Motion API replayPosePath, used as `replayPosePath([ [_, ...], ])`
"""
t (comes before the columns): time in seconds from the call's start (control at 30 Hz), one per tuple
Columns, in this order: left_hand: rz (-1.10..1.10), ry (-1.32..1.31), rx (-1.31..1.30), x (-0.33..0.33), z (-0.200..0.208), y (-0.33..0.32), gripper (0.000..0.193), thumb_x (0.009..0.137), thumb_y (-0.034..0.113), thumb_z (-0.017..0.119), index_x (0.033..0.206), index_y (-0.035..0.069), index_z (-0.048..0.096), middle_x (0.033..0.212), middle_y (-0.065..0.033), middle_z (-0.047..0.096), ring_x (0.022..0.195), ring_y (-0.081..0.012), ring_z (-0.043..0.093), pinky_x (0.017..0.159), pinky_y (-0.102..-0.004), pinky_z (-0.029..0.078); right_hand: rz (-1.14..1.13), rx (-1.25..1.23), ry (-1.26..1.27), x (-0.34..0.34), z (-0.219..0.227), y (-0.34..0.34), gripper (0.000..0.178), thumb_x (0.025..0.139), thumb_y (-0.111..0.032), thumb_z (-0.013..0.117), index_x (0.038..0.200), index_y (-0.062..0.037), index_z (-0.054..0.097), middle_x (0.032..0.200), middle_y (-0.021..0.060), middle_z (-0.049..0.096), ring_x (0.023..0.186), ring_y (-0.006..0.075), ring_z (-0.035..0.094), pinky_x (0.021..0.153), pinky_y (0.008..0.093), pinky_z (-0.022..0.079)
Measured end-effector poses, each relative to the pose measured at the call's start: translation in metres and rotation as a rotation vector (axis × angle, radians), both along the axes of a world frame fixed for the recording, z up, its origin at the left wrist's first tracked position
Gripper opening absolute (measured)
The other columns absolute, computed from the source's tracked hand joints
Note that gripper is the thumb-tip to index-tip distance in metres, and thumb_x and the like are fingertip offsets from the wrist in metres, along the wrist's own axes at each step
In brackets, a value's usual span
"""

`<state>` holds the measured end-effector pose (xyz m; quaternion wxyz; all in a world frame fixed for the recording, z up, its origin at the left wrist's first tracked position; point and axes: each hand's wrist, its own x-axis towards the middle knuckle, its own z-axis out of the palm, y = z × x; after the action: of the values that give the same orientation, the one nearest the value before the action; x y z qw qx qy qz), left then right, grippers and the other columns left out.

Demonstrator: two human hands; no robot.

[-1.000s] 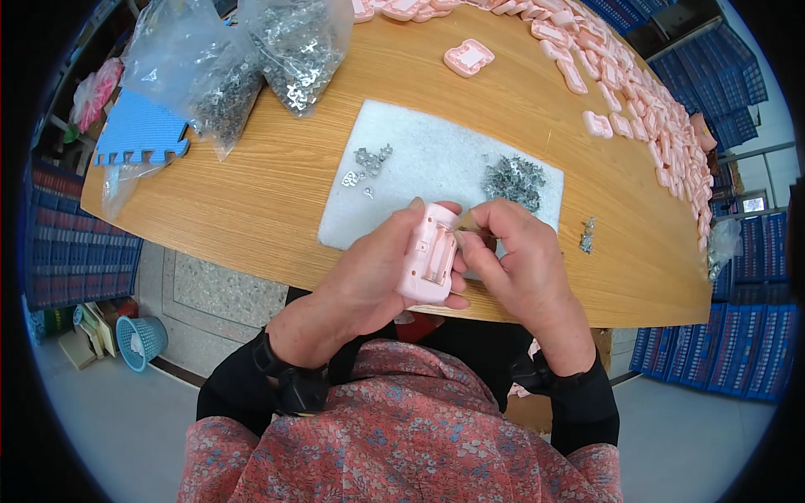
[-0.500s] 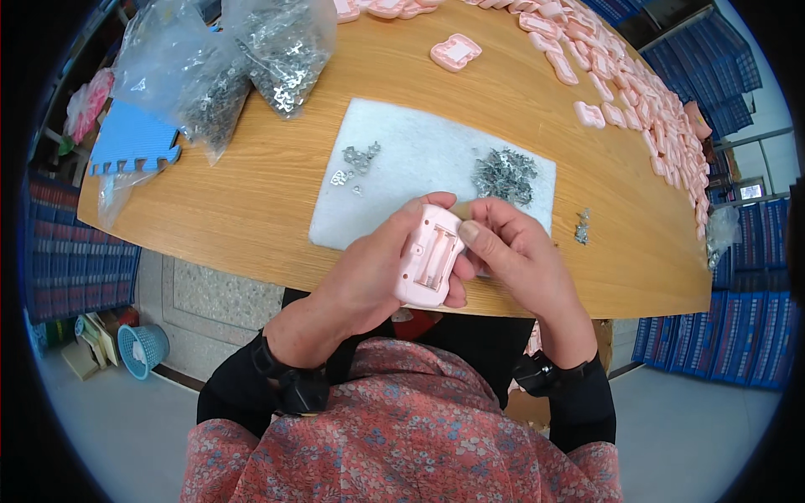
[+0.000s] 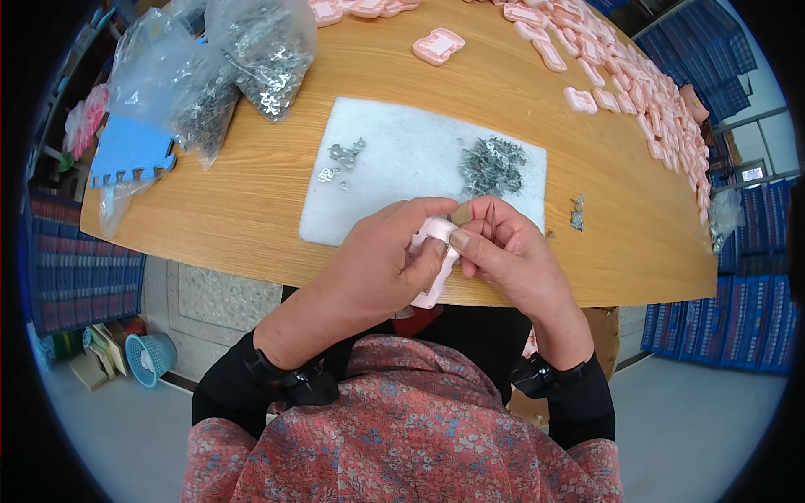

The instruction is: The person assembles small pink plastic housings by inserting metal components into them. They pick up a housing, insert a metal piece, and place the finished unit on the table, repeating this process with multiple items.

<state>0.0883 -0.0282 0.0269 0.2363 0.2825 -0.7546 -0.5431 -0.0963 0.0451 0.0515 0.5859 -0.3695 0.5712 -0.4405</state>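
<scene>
My left hand (image 3: 377, 251) is closed around a pink plastic battery casing (image 3: 436, 289), its thumb lying over the battery compartment. My right hand (image 3: 520, 260) is closed at the casing's right edge, thumb against it. Among the right fingers shows a thin, pointed metal piece (image 3: 492, 216); its kind is unclear. A small tan piece (image 3: 460, 214) sits between the two hands, partly hidden. Just beyond them lies a white foam sheet (image 3: 402, 151), bearing a heap of small metal contact pieces (image 3: 493, 166) on the right and a smaller scatter of metal pieces (image 3: 342, 159) on the left.
Clear bags (image 3: 267, 63) of metal parts stand at the far left beside a blue foam mat (image 3: 132, 151). Many pink casings (image 3: 646, 105) are piled along the right far edge. One pink casing (image 3: 438, 46) lies apart. Some metal bits (image 3: 578, 213) rest right of the foam.
My left thumb has moved onto the battery compartment, and the casing has turned to a narrower view. The thin metal piece now shows among my right fingers. The whole view has shifted slightly.
</scene>
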Motion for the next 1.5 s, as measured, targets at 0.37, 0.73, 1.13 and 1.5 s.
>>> replayPosePath([
  [0.37,-0.037,0.298,0.975,-0.005,-0.01,-0.004,0.028,0.101,0.018,0.043,0.126,0.008,0.052,0.092,-0.0036,0.057,0.066,-0.0093,0.049,0.054,-0.0217,0.04,-0.129,-0.16,0.028,0.002,0.007,0.011,0.022,0.098,-0.01,0.061,0.116,-0.0017,0.052,0.084,-0.0009,0.061,0.07,0.002,0.052,0.063,0.0187,0.044],
  [0.73,-0.118,0.534,1.389,-0.006,-0.017,-0.004,0.034,0.104,0.028,0.045,0.129,0.006,0.051,0.091,-0.0042,0.056,0.066,-0.0086,0.045,0.054,-0.0214,0.034,-0.084,-0.369,0.284,0.014,-0.009,0.021,0.02,0.095,-0.002,0.059,0.113,0.0036,0.063,0.092,0.0067,0.066,0.077,0.0108,0.062,0.073,0.0216,0.048],
  [1.13,-0.014,0.499,1.295,-0.018,-0.001,0.002,0.038,0.105,0.032,0.04,0.134,0.008,0.048,0.096,-0.0038,0.056,0.069,-0.0088,0.047,0.058,-0.0223,0.038,-0.075,-0.592,0.493,0.014,-0.006,0.023,0.026,0.087,-0.007,0.072,0.109,0.0018,0.065,0.079,0.0072,0.057,0.063,0.0124,0.053,0.058,0.0249,0.044],
  [1.5,-0.299,0.458,1.393,-0.011,-0.016,0.001,0.033,0.102,0.027,0.04,0.125,0.008,0.053,0.087,-0.0022,0.051,0.062,-0.0113,0.039,0.053,-0.0249,0.03,-0.092,-0.294,0.383,-0.003,-0.004,0.014,0.022,0.083,-0.01,0.077,0.099,0.0003,0.066,0.064,-0.0032,0.047,0.06,0.0046,0.042,0.055,0.0225,0.04],
])
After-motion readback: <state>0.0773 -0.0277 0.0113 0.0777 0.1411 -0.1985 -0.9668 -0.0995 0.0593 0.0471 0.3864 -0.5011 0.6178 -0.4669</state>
